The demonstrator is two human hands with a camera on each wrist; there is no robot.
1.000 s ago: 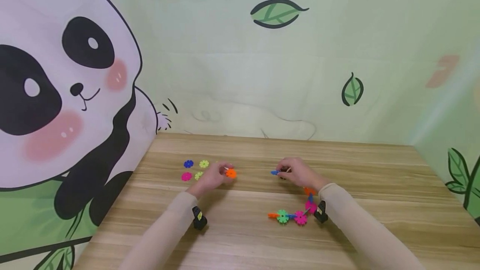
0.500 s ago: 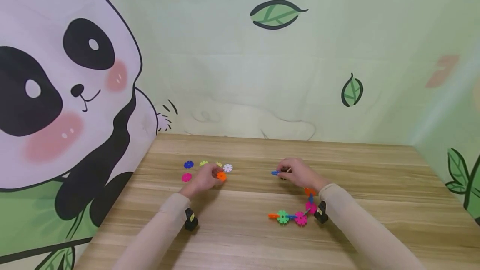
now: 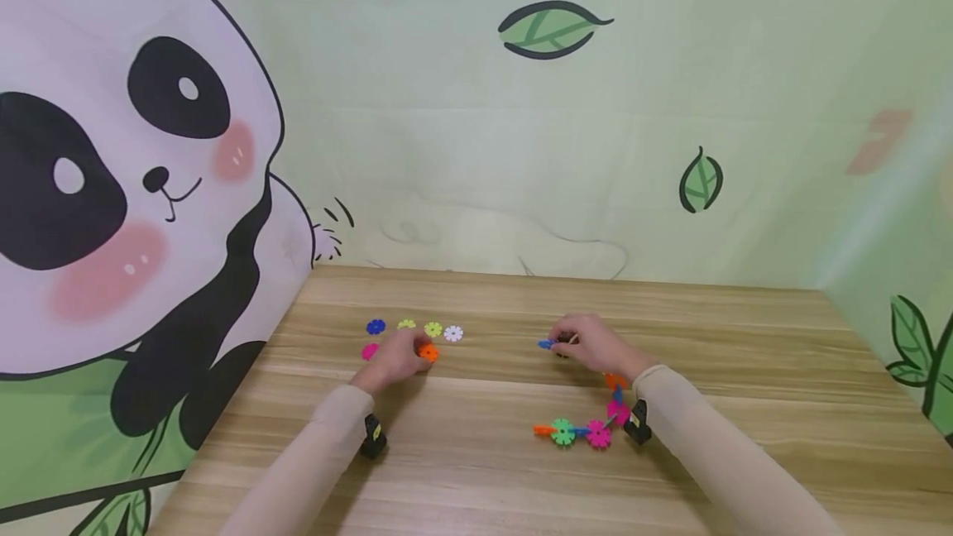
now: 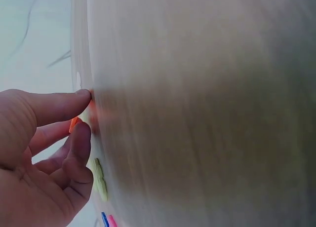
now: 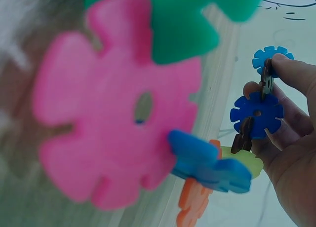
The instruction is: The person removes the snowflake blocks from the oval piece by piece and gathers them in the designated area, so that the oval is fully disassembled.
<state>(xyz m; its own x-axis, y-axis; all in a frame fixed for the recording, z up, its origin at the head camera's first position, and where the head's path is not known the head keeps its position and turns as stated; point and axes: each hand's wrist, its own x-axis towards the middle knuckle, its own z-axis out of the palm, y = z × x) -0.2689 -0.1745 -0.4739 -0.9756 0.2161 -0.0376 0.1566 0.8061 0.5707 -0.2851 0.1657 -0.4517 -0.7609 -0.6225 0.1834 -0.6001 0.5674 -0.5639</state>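
My left hand (image 3: 398, 354) pinches an orange snowflake disc (image 3: 428, 352) low over the table; in the left wrist view the orange disc (image 4: 74, 124) shows only partly between thumb and fingers. Around it lie loose discs: white (image 3: 453, 333), two yellow-green, one of them (image 3: 433, 329) fully visible, dark blue (image 3: 375, 327) and a partly covered pink one (image 3: 370, 351). My right hand (image 3: 591, 342) holds the end of a chain of interlocked snowflake discs. In the right wrist view its fingers are at a light blue disc (image 5: 269, 59), a brown one (image 5: 266, 79) and a dark blue one (image 5: 257, 114).
The chain curves under the right wrist toward the front, through a pink disc (image 3: 598, 434) and a green disc (image 3: 562, 432) to an orange end piece (image 3: 543, 430). Behind the wooden table (image 3: 476, 478) hangs a printed backdrop (image 3: 417, 122).
My left hand has moved left with the orange disc, uncovering the white and one yellow-green disc and partly covering the pink one. The right hand has stayed in place.
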